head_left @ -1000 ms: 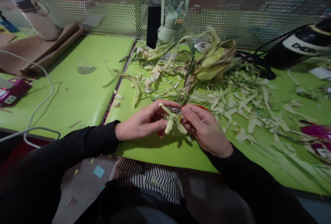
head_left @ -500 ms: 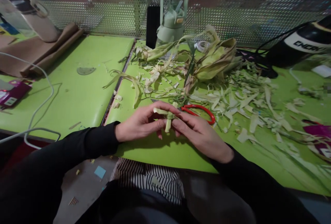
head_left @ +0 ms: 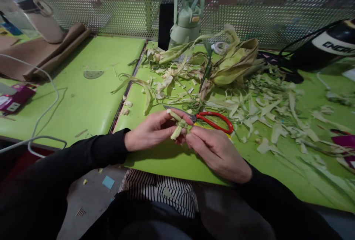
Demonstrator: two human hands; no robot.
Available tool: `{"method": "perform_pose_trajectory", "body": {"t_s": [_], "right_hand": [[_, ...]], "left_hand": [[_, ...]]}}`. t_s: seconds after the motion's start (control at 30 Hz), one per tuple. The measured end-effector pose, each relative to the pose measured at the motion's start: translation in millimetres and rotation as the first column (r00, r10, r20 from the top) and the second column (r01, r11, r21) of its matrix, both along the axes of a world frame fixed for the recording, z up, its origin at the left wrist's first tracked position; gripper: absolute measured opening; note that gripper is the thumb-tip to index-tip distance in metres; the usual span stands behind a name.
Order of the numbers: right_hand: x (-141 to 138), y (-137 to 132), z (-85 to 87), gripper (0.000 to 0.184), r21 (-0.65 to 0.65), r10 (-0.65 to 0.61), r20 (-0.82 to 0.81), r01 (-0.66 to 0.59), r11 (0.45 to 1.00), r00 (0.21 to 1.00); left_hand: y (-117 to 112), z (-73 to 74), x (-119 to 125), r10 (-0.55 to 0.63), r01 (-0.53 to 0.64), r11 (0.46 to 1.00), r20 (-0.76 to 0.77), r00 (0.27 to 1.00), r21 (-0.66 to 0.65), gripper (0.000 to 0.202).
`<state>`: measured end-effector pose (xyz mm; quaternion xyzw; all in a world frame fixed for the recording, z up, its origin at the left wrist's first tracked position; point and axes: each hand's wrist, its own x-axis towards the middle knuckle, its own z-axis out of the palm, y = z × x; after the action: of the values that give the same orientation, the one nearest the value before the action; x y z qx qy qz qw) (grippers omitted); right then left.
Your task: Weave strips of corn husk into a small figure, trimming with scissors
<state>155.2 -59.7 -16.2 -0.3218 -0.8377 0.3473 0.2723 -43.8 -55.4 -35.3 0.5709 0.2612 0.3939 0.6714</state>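
A small knotted piece of corn husk (head_left: pixel 177 131) is held above the table's front edge, its pale ends sticking out. My left hand (head_left: pixel 151 131) is closed on it, with fingers behind and thumb in front. My right hand (head_left: pixel 215 147) pinches the knot's right side, fingers curled; the exact spot of the pinch is hidden. Just beyond the hands lie scissors (head_left: pixel 215 120) with red handles, their blades pointing left and partly covered by my left fingers. Farther back is a large bunch of corn husks (head_left: pixel 235 64), with many torn husk strips (head_left: pixel 249 105) strewn around it.
A green bottle (head_left: pixel 185 29) stands at the back before a perforated metal screen (head_left: pixel 116 7). To the right is a black bottle (head_left: pixel 321 47). On the left are a pale bottle (head_left: pixel 46 23), brown paper (head_left: pixel 55 55), a white cable (head_left: pixel 50 107) and a protractor (head_left: pixel 93 74).
The knotted husk has turned in my hands, its lower end now pointing down-left. My right hand has rotated and curled its fingers tighter. More of the scissors shows.
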Motion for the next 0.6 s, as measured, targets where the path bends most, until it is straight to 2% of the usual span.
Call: {"method": "perform_pose_trajectory", "body": {"t_s": [0.2,0.3,0.37,0.47,0.53,0.6], "right_hand": [[-1,-8,-7.0,0.028,0.265,0.017,0.05,-0.03,0.964,0.999],[1,-6,-13.0,0.03,0.346,-0.001,0.103,-0.034,0.937,0.995],[3,-3,-15.7,0.036,0.358,-0.083,0.123,0.034,0.933,0.989],[2,0,-16.4,0.042,0.308,-0.218,0.102,0.177,0.935,0.971],[-3,-1,-15.8,0.041,0.248,-0.243,0.093,0.214,0.945,0.966],[-8,-2,-15.7,0.037,0.204,-0.245,0.094,0.222,0.953,0.965]], "left_hand": [[-6,7.1,-5,-0.037,0.037,0.999,-0.024,0.999,-0.018,0.023],[-2,4.3,-5,-0.012,0.016,0.998,-0.084,0.996,0.057,0.023],[3,0.7,-5,0.097,-0.078,0.985,-0.125,0.987,0.153,0.023],[10,-4.7,-3,0.321,-0.243,0.918,-0.229,0.919,0.313,0.021],[11,-7.1,-1,0.418,-0.264,0.858,-0.299,0.858,0.441,0.02],[9,-8.2,1,0.466,-0.231,0.793,-0.318,0.826,0.564,0.022]]}}
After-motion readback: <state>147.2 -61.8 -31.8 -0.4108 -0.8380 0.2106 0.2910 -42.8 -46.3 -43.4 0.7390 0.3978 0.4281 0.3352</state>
